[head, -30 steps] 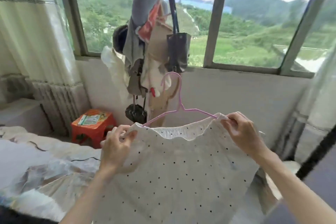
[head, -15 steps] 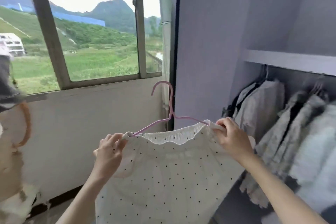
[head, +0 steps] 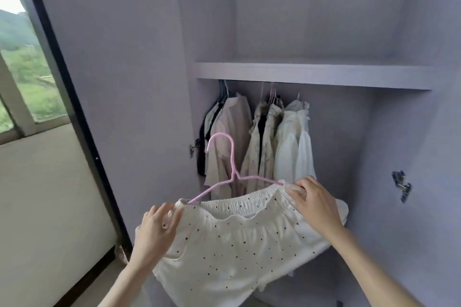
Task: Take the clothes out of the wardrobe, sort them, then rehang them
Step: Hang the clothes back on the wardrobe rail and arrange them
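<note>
Hands first: left hand (head: 156,227) holds the left end of the waistband of the dotted cream garment (head: 224,244), fingers curled over the cloth near where the hanger arm goes in; right hand (head: 315,203) pinches the right end of the waistband, fingers curled round the bunched edge. So each grip is closed on the garment, none on the hanger directly as far as I can see

Garment is threaded on the pink hanger (head: 230,172), waistband stretched across its arms, hook upright and free above the cloth, rest of the fabric hanging down between the forearms

Change over the last second: view swung from the window and the bed, past the window corner, to square-on with the open wardrobe (head: 324,75). Hold on the garment is unchanged through the turn. Hook now sits in front of the hanging section, below the shelf

Further in: hung clothes (head: 262,142) bunched toward the left of the space under the shelf, beige and white shirts, some dark pieces at far left. Rail itself hidden behind the shelf edge. Space to the right of the white shirt looks free

Read: this piece is sorted and on its hanger, rehang step about to start. One hand likely has to shift to the hook to lift it onto the rail

Far left: window (head: 22,77), green hillside
</note>
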### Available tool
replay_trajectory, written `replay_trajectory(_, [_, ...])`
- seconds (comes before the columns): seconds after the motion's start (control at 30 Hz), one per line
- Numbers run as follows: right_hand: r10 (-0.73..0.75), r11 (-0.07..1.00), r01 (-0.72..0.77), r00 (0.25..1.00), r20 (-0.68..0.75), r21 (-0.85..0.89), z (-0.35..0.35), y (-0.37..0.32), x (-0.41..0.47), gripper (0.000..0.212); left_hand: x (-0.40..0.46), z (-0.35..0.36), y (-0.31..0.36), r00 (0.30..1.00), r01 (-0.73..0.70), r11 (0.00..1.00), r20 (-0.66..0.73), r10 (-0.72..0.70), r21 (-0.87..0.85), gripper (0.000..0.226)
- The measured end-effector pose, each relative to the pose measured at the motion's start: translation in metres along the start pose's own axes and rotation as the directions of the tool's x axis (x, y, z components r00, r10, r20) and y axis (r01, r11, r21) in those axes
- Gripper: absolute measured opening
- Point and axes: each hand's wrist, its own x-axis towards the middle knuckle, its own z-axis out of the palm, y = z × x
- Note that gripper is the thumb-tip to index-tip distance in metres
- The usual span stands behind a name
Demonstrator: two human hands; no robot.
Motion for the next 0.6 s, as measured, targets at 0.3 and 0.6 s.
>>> replay_trajectory(0.3, [0.304, 0.922, -0.313, 0.95, -0.076, -0.228, -0.042, 0.024, -0.059, 0.022, 0.011, 0.059, 0.041, 0.973, -0.092, 0.995, 0.216, 0.084, 0.026, 0.035])
replay_trajectory(0.6, [0.793, 0.558, -0.813, 0.581, 0.185, 0.166, -0.065, 0.044, -0.077, 0.025, 0.003, 0.094, 0.079, 0.813, -0.281, 0.952, 0.497, 0.304, -0.123, 0.041])
